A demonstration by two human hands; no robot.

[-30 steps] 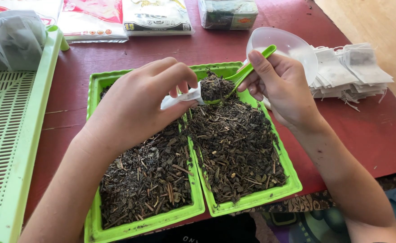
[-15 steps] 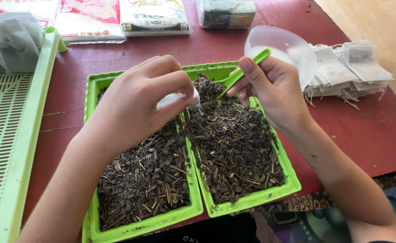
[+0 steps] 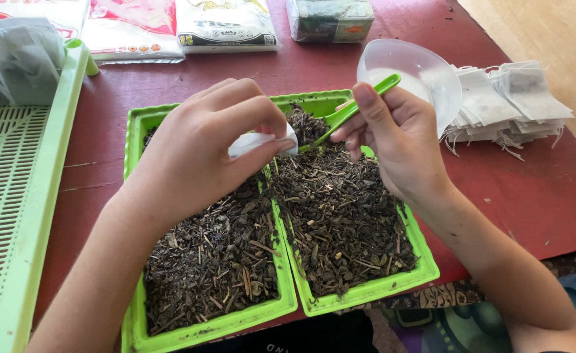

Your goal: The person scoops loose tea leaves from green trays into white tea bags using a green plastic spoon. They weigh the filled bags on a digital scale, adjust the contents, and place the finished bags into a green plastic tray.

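Two green trays (image 3: 137, 124) sit side by side, both filled with dark dried tea leaves (image 3: 340, 209). My left hand (image 3: 203, 150) pinches a small white filter bag (image 3: 261, 140) above the seam between the trays. My right hand (image 3: 399, 140) grips a green plastic spoon (image 3: 360, 104), its bowl heaped with leaves and resting against the bag's mouth. The bag's lower part is hidden behind my fingers.
A clear plastic bowl (image 3: 412, 68) and a stack of empty white filter bags (image 3: 510, 98) lie at the right on the red table (image 3: 549, 196). A pale green slatted crate (image 3: 19, 196) holding bags stands at the left. Packaged goods (image 3: 226, 23) line the far edge.
The spoon's loaded bowl has come up to the bag's mouth; both hands shifted slightly left and closer together.
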